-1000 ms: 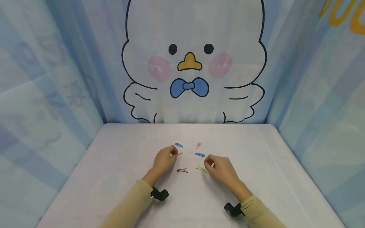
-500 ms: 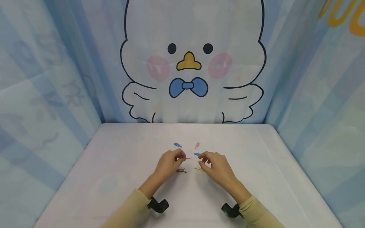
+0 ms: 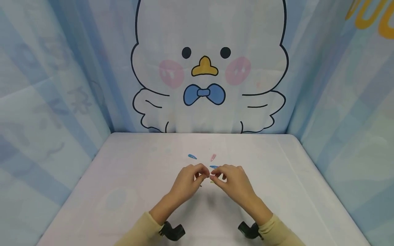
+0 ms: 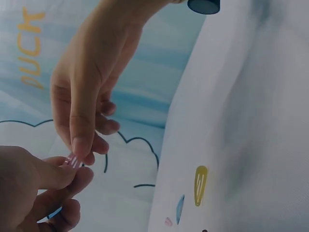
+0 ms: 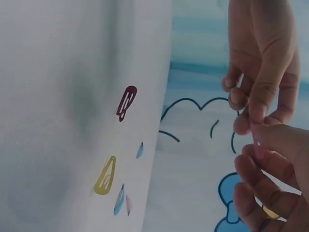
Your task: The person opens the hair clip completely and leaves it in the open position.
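Note:
Above the middle of the table my two hands meet over a pink snap hair clip (image 5: 256, 141). The left hand (image 3: 188, 177) pinches one end of it between thumb and fingertips. At the other end, the right hand (image 3: 234, 181) pinches it with thumb and index finger. In the left wrist view, part of the pink clip (image 4: 73, 161) shows between the fingertips. Below the hands a yellow-green hair clip (image 5: 105, 176) and a dark red hair clip (image 5: 126, 103) lie on the table. The hands mostly hide both in the head view.
A blue hair clip (image 3: 192, 156) and another pink hair clip (image 3: 213, 157) lie farther back on the white table (image 3: 138, 150). A second blue hair clip (image 3: 213, 167) lies just beyond the right fingers. Printed curtains (image 3: 46, 102) surround the table.
The left hand has carried the pink clip rightward from the left group of clips. The right hand has moved slightly left, and its fingers now pinch the clip too.

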`<state>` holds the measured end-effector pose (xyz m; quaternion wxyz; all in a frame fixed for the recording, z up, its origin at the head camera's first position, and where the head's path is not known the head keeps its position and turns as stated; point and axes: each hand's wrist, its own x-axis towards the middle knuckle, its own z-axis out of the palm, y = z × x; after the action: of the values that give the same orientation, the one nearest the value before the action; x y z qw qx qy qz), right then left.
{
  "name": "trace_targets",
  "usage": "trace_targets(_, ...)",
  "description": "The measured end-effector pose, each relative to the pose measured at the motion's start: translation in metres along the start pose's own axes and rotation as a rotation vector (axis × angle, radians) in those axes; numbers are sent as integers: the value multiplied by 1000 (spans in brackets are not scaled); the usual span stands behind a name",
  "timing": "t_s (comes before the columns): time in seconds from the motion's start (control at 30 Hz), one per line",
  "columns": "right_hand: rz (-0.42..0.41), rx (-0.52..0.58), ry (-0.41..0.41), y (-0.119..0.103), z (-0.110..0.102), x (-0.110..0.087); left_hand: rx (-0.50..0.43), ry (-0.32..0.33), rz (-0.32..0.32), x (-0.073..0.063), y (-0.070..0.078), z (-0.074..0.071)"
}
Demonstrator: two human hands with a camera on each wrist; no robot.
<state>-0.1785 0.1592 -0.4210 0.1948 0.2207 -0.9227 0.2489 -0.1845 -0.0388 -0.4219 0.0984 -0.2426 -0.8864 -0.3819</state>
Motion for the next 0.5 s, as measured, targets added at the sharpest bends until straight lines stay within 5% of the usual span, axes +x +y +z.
trace_targets(0.5,32,12,116,-2,-6,-3,-98,177,0,-3,8,1)
